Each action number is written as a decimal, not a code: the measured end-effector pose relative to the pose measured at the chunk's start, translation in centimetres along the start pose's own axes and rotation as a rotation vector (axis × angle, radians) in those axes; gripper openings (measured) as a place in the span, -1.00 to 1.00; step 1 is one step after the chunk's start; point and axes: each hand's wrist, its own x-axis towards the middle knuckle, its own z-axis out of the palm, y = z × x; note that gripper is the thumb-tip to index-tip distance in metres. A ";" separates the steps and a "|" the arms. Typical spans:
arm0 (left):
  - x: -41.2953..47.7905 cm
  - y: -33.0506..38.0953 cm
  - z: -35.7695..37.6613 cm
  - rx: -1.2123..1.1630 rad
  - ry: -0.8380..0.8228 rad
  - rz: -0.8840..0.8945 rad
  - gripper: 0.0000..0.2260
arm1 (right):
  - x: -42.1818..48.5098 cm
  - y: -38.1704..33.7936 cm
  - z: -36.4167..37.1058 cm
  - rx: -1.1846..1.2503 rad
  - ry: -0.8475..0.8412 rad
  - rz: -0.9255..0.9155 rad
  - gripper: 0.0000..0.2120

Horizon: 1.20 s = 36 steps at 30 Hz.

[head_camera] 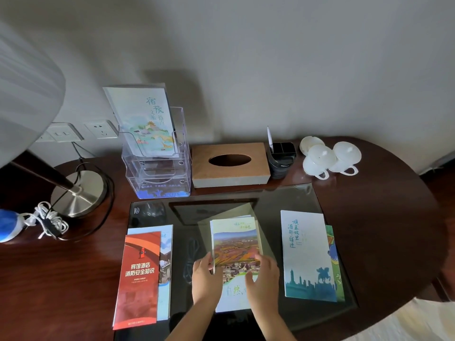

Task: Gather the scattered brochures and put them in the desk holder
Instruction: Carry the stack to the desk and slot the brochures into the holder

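A clear tiered desk holder (157, 166) stands at the back left of the desk, with one pale brochure (144, 119) upright in its top tier. On the glass pad, a landscape brochure (235, 244) lies in the middle. My left hand (205, 279) grips its left edge and my right hand (263, 276) rests on its lower right part. A red brochure (139, 279) lies at the left on top of a light blue one (166, 254). At the right lies a white and teal brochure (306, 254) over a green one (336, 262).
A brown tissue box (230, 163) sits right of the holder, then a black pen cup (282, 157) and white lidded cups (330, 156). A lamp base (78, 193) and cables (46, 221) occupy the left. The wall runs close behind the desk.
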 end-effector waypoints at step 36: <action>-1.3 1.5 -4.6 -0.476 -0.437 0.266 -0.70 | -0.9 -2.4 -3.2 0.615 -0.154 0.029 -0.67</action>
